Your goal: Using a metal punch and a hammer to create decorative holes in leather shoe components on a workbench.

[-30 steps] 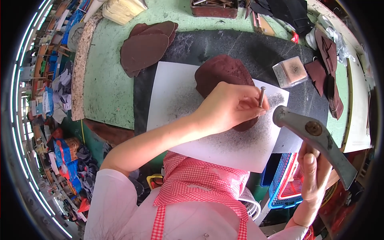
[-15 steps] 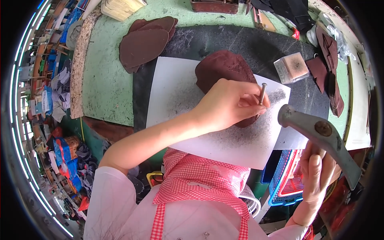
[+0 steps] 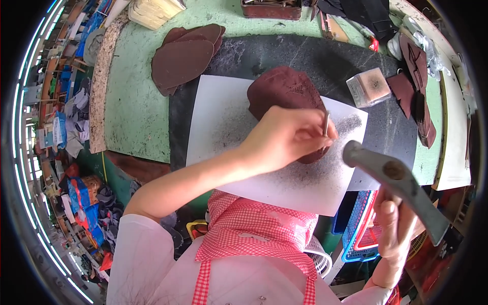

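My left hand [image 3: 290, 134] pinches a thin metal punch [image 3: 326, 123] that stands nearly upright. Its lower end is hidden by the fingers, over the edge of a dark maroon leather piece [image 3: 287, 91]. The leather is partly covered by that hand and lies on a white sheet [image 3: 213, 107] strewn with dark specks. My right hand [image 3: 394, 221] is wrapped round the handle of a hammer [image 3: 401, 175]. The grey hammer head hangs to the right of the punch, apart from it.
A black slab [image 3: 249, 53] lies under the sheet on a green tabletop [image 3: 137, 101]. Stacked maroon oval pieces [image 3: 183, 63] sit at the far left. A small clear box [image 3: 368, 87] and maroon strips [image 3: 417, 71] lie right. A blue basket [image 3: 351, 244] stands below the right edge.
The hammer and my right hand have shifted left and slightly down, closer to the punch. My left hand has moved slightly left and down, with the punch now more upright.
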### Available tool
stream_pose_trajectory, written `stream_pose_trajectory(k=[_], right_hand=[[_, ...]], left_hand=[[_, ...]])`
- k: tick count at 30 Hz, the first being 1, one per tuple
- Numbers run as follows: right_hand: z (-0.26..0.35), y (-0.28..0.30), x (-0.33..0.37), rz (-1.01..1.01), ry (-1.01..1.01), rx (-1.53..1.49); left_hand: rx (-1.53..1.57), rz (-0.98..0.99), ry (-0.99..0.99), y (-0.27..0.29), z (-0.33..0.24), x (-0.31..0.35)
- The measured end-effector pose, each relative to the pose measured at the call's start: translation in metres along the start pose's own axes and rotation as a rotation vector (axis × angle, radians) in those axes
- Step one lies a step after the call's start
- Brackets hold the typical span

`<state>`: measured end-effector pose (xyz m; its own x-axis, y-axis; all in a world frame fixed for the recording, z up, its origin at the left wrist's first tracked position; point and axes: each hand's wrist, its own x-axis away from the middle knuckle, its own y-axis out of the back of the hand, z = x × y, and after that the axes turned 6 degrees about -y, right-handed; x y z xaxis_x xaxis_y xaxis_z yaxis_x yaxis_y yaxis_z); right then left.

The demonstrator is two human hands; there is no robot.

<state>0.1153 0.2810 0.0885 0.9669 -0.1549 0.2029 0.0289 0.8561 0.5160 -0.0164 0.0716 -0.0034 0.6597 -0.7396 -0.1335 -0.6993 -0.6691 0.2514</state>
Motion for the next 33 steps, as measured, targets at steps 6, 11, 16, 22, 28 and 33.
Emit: stream_pose_trajectory(k=[6,11,16,22,28,33], right_hand=[[-0.003,0.004,0.005,0.032,-0.081,-0.075],[-0.002,0.004,0.010,-0.003,-0.120,-0.066],[-0.003,0.011,0.013,-0.040,-0.139,-0.082],[-0.016,0.011,0.027,-0.069,0.017,0.478],[-0.006,0.001,0.014,0.014,-0.102,-0.122],[0.003,0.009,0.014,0.047,-0.136,-0.047]], left_hand=[[0.271,0.070,0.184,0.005,-0.002,-0.001],[0.222,0.023,0.136,0.000,-0.003,0.001],[0.022,-0.006,0.079,-0.005,-0.003,0.008],[-0.385,0.004,-0.206,-0.007,-0.012,0.011],[0.252,0.033,0.175,0.003,-0.003,0.006],[0.210,0.000,0.066,0.001,-0.001,0.012]])
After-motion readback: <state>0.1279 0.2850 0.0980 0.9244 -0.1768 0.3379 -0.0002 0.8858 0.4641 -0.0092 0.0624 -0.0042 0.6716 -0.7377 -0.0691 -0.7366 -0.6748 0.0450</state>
